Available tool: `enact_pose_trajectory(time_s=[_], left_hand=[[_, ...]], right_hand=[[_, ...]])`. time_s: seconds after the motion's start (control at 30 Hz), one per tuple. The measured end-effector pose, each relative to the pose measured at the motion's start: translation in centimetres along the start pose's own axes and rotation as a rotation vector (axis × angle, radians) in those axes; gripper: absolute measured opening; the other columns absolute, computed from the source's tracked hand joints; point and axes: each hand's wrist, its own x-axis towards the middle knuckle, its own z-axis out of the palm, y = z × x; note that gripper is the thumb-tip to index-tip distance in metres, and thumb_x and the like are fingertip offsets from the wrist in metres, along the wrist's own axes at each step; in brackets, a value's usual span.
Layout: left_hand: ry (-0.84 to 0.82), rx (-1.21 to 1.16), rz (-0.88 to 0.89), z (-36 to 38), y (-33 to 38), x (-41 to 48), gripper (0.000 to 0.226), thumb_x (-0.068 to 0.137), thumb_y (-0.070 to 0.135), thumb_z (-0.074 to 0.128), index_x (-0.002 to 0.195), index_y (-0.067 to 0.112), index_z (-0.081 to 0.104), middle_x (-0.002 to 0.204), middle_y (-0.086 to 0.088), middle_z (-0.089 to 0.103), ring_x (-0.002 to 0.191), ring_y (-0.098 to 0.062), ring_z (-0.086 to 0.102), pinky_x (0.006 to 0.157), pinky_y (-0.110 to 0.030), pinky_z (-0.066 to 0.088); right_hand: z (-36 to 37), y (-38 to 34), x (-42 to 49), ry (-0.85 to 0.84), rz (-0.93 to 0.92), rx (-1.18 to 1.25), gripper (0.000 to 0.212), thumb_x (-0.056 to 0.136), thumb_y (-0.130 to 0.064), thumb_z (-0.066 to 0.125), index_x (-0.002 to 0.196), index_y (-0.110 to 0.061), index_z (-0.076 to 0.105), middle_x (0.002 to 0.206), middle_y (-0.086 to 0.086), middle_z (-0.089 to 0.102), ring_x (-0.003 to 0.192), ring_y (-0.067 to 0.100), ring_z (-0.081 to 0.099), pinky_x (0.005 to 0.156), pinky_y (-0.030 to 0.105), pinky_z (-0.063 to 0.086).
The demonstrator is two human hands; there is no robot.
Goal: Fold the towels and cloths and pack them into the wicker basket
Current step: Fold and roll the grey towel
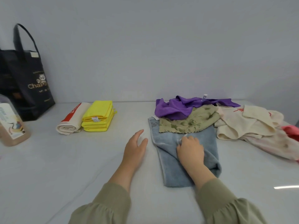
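A blue towel point(171, 172) lies lengthwise on the white table, its far end under a green leaf-print cloth point(187, 122) and a purple cloth point(176, 105). My right hand point(190, 148) rests on the blue towel and pinches a raised fold of it. Just left of the towel, my left hand point(135, 149) hovers open over the table, holding nothing. A folded yellow cloth stack point(97, 116) and a rolled cream towel with a red stripe point(72, 122) sit at the back left. No wicker basket is in view.
Crumpled cream cloths point(246, 125) and a pink cloth point(291, 131) are heaped at the right. A black tote bag point(27, 81) stands at the back left against the wall, with a clear bottle of brown liquid point(12, 125) in front of it.
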Motion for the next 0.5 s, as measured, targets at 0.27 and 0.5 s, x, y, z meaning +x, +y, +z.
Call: enact_pose_trajectory(time_s=[0.27, 0.5], left_hand=[[0.09, -0.137, -0.025, -0.8, 0.2, 0.9, 0.031, 0.098, 0.013, 0.049, 0.128, 0.01, 0.058, 0.13, -0.002, 0.058, 0.116, -0.008, 0.05, 0.094, -0.017, 0.035], [-0.082, 0.283, 0.207, 0.1, -0.7, 0.8, 0.08, 0.081, 0.044, 0.069, 0.147, 0.015, 0.032, 0.144, 0.006, 0.037, 0.138, -0.014, 0.03, 0.112, -0.027, 0.024]], right_hand=[[-1.5, -3.1, -3.1, -0.267, -0.414, 0.765, 0.015, 0.093, -0.021, 0.057, 0.093, -0.016, 0.071, 0.095, -0.008, 0.071, 0.09, 0.005, 0.063, 0.084, 0.02, 0.046], [-2.0, -3.4, 2.3, -0.045, -0.334, 0.275, 0.086, 0.078, -0.041, 0.071, 0.147, -0.018, 0.025, 0.156, 0.01, 0.017, 0.137, 0.029, 0.027, 0.108, 0.035, 0.031]])
